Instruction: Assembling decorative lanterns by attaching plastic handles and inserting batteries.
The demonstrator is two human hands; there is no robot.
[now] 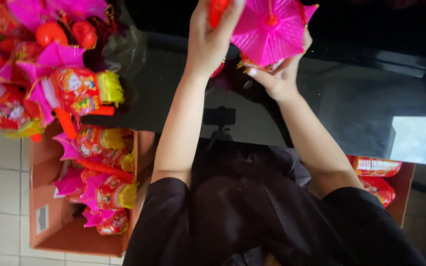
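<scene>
bare dark table [351,98] beside hands, lantern pile [50,74] blocking opposite side

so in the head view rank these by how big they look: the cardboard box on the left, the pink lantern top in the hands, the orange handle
1. cardboard box, largest.
2. pink lantern top, held by the right hand; partly cut off by the frame edge.
3. orange handle, smallest, mostly hidden in the left hand, so its full size is unsure.

Glossy pink plastic lantern top [270,30]; glossy black table [356,93].
</scene>
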